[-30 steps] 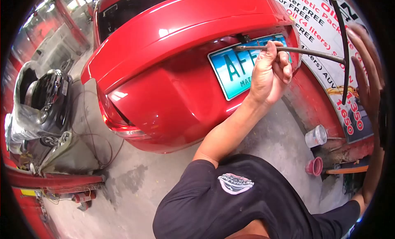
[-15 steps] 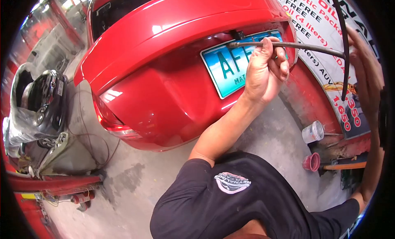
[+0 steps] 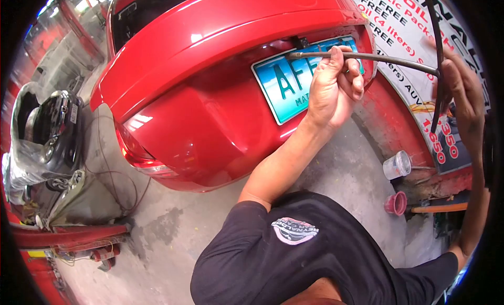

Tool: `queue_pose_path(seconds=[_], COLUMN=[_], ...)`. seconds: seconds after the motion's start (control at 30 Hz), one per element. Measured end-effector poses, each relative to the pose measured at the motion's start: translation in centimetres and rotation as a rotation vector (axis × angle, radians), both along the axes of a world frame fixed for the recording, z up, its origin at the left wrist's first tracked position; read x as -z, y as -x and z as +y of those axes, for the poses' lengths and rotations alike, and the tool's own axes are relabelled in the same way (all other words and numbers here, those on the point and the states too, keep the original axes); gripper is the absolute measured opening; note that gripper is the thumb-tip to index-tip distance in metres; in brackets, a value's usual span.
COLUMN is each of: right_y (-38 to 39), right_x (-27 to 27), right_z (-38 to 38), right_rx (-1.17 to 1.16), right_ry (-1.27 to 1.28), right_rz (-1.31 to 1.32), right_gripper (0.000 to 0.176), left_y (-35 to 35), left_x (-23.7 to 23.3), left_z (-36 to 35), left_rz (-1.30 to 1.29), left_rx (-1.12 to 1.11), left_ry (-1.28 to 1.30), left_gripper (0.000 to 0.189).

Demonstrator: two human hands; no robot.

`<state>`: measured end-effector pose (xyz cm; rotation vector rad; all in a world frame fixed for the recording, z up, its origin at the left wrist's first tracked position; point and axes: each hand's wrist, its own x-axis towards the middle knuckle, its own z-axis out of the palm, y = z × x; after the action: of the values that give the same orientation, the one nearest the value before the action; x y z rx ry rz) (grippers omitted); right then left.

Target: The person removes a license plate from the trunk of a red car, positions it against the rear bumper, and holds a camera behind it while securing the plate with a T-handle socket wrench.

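My left hand (image 3: pixel 336 87) is closed loosely around the shaft of a dark metal lug wrench (image 3: pixel 388 59), thumb on top. The shaft's socket end lies in front of the blue-and-white license plate (image 3: pixel 286 92) on the red car's trunk lid (image 3: pixel 210 105). At the right, the shaft meets a long dark crossbar. My right hand (image 3: pixel 464 92) is at this junction, its fingers on both sides of the bar and partly blurred. Whether the socket touches anything cannot be told.
A large printed banner (image 3: pixel 391 42) stands on the right. Below it are a white bucket (image 3: pixel 397 165) and a red bucket (image 3: pixel 396 203). Plastic-wrapped car parts (image 3: pixel 50 132) sit on the left, with a hose (image 3: pixel 113 197) on the concrete floor nearby.
My right hand has moved in from the right, and its fingers now come around the crossbar. My left hand stays on the shaft. The view has shifted slightly.
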<state>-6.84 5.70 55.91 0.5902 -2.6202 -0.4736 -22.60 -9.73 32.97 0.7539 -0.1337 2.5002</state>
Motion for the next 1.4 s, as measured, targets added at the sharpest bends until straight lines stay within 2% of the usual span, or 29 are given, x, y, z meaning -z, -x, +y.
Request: queue_pose_path(seconds=[0.03,0.1,0.13,0.17,0.23,0.27,0.3,0.37,0.4,0.43,0.5,0.57,0.63,0.67,0.77,0.8,0.83,0.9,0.93,0.97,1.03,1.07,1.1,1.17,1.23,1.3,1.33,1.37,1.4], right_y=[0.5,1.3,0.7,1.9,6.7,8.2,6.2,0.7,1.0,0.9,0.1,0.3,0.4,0.1,-1.7,-1.6,0.0,4.2,-0.5,-0.1,1.5,1.5,1.0,0.3,0.1,-0.2,0.6,1.6,2.7], right_x=[-0.3,-1.1,-1.0,-1.4,-2.7,-2.7,-2.7,-2.8,-0.4,-0.7,-1.3,-1.0,-0.9,-1.1,-2.0,-0.9,-1.4,-2.6,-2.9,-3.0,-3.1,-1.3,-1.0,-0.7,-0.4,-0.3,-0.3,-0.5,-0.9], right_z=[-0.6,-1.8,-3.0,-2.2,1.2,2.5,2.4,1.7,3.0,0.5,-4.5,-1.8,-0.9,-0.9,-3.3,-1.6,-1.2,-0.6,-3.8,-2.2,1.2,1.2,-0.1,-1.8,0.0,1.0,1.0,1.0,0.7], right_rx=[-0.176,-0.332,-0.295,-0.293,-0.846,-0.912,-0.91,-0.076,-0.277,-0.281,0.41,0.327,-0.091,-0.095,0.085,0.192,0.197,-0.643,-0.03,-0.025,-0.061,-0.213,-0.217,0.432,0.406,0.044,-0.313,-0.315,-0.419], right_ry=[-0.122,-0.414,-0.288,-0.287,-0.825,-0.808,-0.808,-0.313,-0.352,-0.355,0.131,0.167,-0.282,-0.283,-0.485,-0.479,-0.479,-0.69,-0.638,-0.639,-0.186,-0.334,-0.336,0.399,0.422,-0.259,-0.051,-0.049,-0.192], right_rz=[0.182,0.368,0.198,0.196,0.66,0.719,0.715,-0.165,0.142,0.14,-0.252,-0.257,0.316,0.315,-0.026,0.007,0.007,0.467,0.053,0.053,-0.24,0.073,0.072,-0.301,-0.278,0.263,0.059,0.055,0.171], right_gripper=[0.037,0.039,0.04,0.04,0.035,0.033,0.033,0.039,0.035,0.035,0.039,0.045,0.051,0.051,0.062,0.071,0.071,0.035,0.06,0.06,0.038,0.031,0.031,0.04,0.046,0.052,0.055,0.055,0.052], left_y=[0.0,0.0,-0.1,-0.2,-0.1,-0.2,-0.2,-0.2,0.0,0.1,0.1,0.2,0.2,0.3,0.2,0.3,0.3,0.3,0.4,0.4,0.6,0.6,0.6,0.9,0.9,0.9,0.8,0.8,0.8], left_x=[0.0,0.0,-0.1,-0.1,0.0,0.1,0.2,0.2,0.2,0.1,0.3,0.5,0.5,0.5,0.3,0.4,0.4,0.4,0.6,0.6,0.5,0.5,0.6,0.7,0.8,1.0,1.1,1.1,1.2], left_z=[0.0,-0.1,-0.3,-0.3,-0.3,-0.2,-0.2,-0.4,-0.4,-0.5,-0.6,-0.6,-0.6,-0.6,-0.8,-0.7,-0.6,-0.4,-0.4,-0.3,-0.3,-0.4,-0.5,-0.5,-0.6,-0.7,-0.7,-0.7,-0.7], left_rz=[-0.001,-0.002,-0.006,-0.011,-0.009,-0.006,-0.009,0.0,0.001,0.002,0.003,0.011,0.003,-0.003,-0.014,-0.013,-0.007,-0.002,0.011,0.026,0.007,-0.012,-0.014,0.01,0.01,0.003,0.013,0.024,0.021], left_rx=[0.01,0.021,0.021,0.02,0.021,0.019,0.022,0.012,0.01,-0.003,-0.014,0.029,0.028,0.031,0.031,0.034,0.028,0.025,0.023,0.019,0.012,0.0,-0.003,0.011,0.009,0.007,0.0,-0.007,-0.008], left_ry=[0.001,0.003,0.007,0.012,0.016,0.015,0.014,0.006,0.003,0.006,0.012,-0.012,-0.009,0.0,0.01,0.013,0.014,0.011,-0.005,-0.02,-0.009,0.007,0.005,0.005,0.012,0.02,0.036,0.051,0.052], left_gripper=[0.03,0.03,0.03,0.03,0.03,0.03,0.03,0.03,0.03,0.03,0.031,0.031,0.032,0.032,0.032,0.032,0.032,0.031,0.031,0.032,0.032,0.032,0.032,0.032,0.033,0.033,0.033,0.033,0.033])
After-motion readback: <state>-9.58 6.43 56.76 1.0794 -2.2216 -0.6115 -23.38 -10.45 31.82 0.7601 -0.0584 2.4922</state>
